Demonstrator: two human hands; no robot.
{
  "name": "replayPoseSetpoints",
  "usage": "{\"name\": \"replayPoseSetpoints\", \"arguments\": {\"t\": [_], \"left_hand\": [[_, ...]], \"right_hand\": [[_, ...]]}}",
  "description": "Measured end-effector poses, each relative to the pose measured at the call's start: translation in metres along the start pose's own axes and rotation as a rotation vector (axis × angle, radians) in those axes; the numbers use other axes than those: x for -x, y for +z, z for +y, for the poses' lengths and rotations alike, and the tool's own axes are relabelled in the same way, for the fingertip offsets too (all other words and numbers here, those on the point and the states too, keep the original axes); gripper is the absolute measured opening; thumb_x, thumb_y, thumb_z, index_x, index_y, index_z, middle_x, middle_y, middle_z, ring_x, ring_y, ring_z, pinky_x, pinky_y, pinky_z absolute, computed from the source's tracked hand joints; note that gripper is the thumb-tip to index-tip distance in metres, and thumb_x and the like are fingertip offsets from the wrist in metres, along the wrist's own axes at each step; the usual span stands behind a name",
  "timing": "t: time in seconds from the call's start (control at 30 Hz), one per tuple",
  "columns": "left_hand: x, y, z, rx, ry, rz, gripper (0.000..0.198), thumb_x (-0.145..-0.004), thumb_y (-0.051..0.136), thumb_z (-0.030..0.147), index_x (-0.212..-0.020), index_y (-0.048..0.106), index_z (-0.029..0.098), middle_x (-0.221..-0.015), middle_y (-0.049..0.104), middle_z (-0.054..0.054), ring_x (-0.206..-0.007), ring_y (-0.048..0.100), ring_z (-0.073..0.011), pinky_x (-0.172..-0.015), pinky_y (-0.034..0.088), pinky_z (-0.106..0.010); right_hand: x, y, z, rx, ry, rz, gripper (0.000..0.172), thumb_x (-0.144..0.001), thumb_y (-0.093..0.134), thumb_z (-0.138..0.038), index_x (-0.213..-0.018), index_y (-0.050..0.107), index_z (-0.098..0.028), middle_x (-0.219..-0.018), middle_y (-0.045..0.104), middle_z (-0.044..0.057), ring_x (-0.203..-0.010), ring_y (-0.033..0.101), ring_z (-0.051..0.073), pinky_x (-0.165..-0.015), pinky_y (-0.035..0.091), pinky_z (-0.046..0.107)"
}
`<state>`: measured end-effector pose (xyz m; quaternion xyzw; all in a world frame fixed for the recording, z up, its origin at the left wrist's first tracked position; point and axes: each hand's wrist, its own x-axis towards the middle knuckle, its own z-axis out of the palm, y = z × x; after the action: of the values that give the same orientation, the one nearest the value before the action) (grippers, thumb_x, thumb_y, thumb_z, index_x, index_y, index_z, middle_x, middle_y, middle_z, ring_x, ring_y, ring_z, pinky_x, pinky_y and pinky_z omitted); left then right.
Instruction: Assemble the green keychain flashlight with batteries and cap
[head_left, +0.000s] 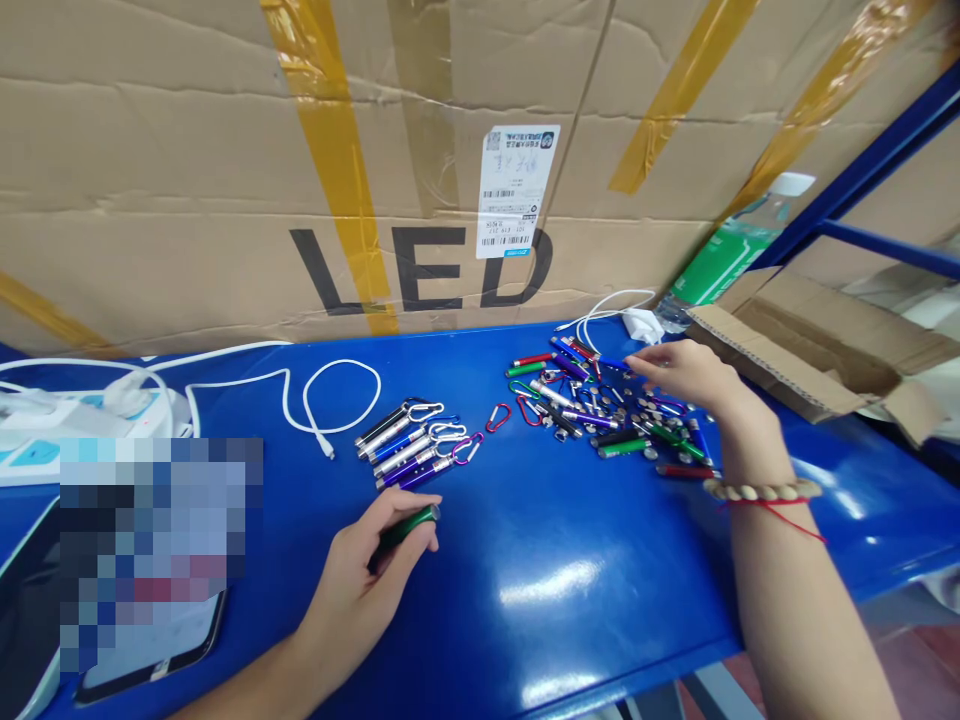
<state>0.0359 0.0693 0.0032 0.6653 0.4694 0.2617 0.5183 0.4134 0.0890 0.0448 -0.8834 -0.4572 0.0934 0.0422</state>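
Observation:
My left hand (pixel 367 575) rests on the blue table (pixel 540 560), fingers wrapped round a small green flashlight (pixel 409 525). Just beyond it lies a neat row of several small flashlights with carabiner clips (pixel 416 440). My right hand (pixel 686 375) reaches into a loose pile of coloured flashlights, clips and small parts (pixel 600 410) at the right, its fingertips pinched over pieces at the pile's far edge; what it grips is too small to make out. A bead bracelet and a red string circle that wrist.
A large cardboard box marked LED (pixel 420 150) walls the back. A white cable (pixel 330 400) and power strip (pixel 90 420) lie at the left, a phone (pixel 150 650) at the near left. An open cardboard box (pixel 817 350), a green bottle (pixel 720 260) and a white charger (pixel 643 325) stand at the right.

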Motion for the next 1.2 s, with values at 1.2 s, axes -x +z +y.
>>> {"name": "replayPoseSetpoints", "arguments": {"t": [1.2], "left_hand": [[0.0010,-0.0004,0.0017,-0.001,0.000,0.008,0.029,-0.079,0.050,0.042,-0.094,0.059,0.019,-0.068,0.060,0.000,-0.069,0.057,-0.0096,-0.044,0.033,-0.012]], "right_hand": [[0.0001,0.0098,-0.0043,-0.002,-0.354,-0.182,0.064,-0.056,0.072,-0.043,-0.113,0.061,-0.016,-0.110,0.059,0.010,-0.103,0.054,0.026,-0.091,0.043,0.037]]}}
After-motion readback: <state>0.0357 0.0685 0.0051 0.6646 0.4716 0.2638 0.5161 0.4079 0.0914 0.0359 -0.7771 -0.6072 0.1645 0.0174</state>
